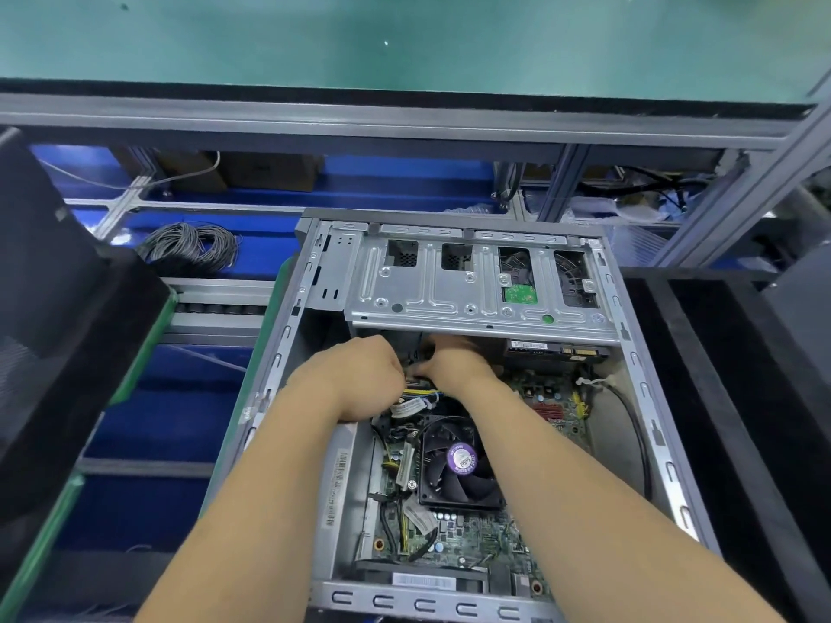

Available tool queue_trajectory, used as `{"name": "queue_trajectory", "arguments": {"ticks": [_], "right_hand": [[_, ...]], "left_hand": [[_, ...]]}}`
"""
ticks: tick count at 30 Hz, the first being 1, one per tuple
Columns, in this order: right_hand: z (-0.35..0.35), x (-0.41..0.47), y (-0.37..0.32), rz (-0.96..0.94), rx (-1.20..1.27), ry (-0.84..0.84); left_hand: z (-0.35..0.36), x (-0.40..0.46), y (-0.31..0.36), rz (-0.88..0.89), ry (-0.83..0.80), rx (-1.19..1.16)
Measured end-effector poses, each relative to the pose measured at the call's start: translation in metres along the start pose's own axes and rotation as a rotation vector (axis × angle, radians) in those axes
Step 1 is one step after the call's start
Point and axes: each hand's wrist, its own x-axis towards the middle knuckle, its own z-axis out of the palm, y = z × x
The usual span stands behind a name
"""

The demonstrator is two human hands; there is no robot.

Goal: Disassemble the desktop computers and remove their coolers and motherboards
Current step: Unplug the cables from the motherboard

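Computer case (638, 366) is lying open on its side in the middle of the scene, just near of a green worktop (404, 38). Both hands are reaching in under the silver drive cage (449, 285) at the far end. Left hand (359, 375) is curling its grip around a bundle of cables (416, 400), and right hand (458, 359) has fingers tucked under the cage, so can't tell what that grip is holding. Cooler fan (458, 465) with the purple sticker is sitting on the motherboard (472, 537), nearer than the hands. Coil of grey wire (189, 247) is lying off to the far left.
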Motion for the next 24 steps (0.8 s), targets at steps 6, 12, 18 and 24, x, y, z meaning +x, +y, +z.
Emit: {"name": "queue_trajectory", "arguments": {"ticks": [6,12,18,24], "right_hand": [[0.007,0.005,0.007,-0.040,-0.067,0.011],[0.008,0.002,0.004,-0.063,-0.014,0.144],[-0.010,-0.009,0.018,0.188,0.019,0.099],[-0.025,-0.040,0.042,-0.014,-0.202,0.030]], "left_hand": [[0.003,0.003,-0.002,-0.041,0.005,-0.031],[0.003,0.004,-0.002,-0.030,0.013,-0.096],[0.000,0.002,0.000,0.017,-0.047,-0.138],[-0.004,0.001,-0.001,0.102,-0.191,-0.153]]}}
